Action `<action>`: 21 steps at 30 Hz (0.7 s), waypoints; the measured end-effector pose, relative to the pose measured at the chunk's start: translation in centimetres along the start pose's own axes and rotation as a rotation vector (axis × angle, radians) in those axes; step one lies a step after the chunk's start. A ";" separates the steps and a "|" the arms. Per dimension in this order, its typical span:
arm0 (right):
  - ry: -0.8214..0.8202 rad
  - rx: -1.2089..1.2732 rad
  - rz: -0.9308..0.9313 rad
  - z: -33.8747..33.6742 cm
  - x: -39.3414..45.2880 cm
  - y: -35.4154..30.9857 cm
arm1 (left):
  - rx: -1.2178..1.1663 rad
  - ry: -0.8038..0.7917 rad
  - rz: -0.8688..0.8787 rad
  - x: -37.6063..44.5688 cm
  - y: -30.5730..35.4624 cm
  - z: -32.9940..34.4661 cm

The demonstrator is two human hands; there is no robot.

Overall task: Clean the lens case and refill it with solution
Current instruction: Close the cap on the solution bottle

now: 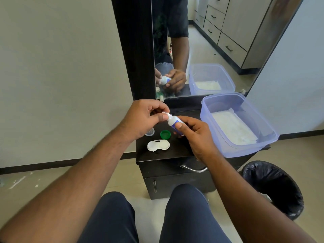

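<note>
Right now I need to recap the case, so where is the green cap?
In the head view the green cap lies open side up on the dark cabinet top, just beyond the white lens case and below the solution bottle.

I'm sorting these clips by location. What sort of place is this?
Probably a bedroom or dressing area at home: a tall mirror stands over a small dark vanity cabinet, built-in drawers show in the reflection, and a lined bin sits beside it.

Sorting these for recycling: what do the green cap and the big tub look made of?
Green cap: looks like opaque moulded plastic with a slight sheen. Tub: translucent bluish plastic, smooth; the white sheet inside shows through its wall.
</note>
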State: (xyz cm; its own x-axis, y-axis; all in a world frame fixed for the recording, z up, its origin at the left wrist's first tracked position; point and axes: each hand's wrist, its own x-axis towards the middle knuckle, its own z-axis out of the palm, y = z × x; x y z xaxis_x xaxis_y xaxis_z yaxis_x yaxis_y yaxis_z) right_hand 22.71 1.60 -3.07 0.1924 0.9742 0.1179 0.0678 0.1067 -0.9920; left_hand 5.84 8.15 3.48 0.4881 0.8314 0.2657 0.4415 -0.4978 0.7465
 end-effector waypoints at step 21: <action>0.187 -0.034 0.010 0.5 0.4 0.0 | 0.043 0.035 -0.111 -0.2 -0.4 -0.1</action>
State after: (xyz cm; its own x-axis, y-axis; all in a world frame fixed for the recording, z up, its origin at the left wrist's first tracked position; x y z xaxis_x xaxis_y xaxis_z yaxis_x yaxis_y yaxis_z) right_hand 22.35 2.08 -3.06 0.3719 0.9207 0.1179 0.0971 0.0878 -0.9914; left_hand 5.45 8.19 3.20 0.4084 0.8897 0.2040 0.5237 -0.4115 0.7459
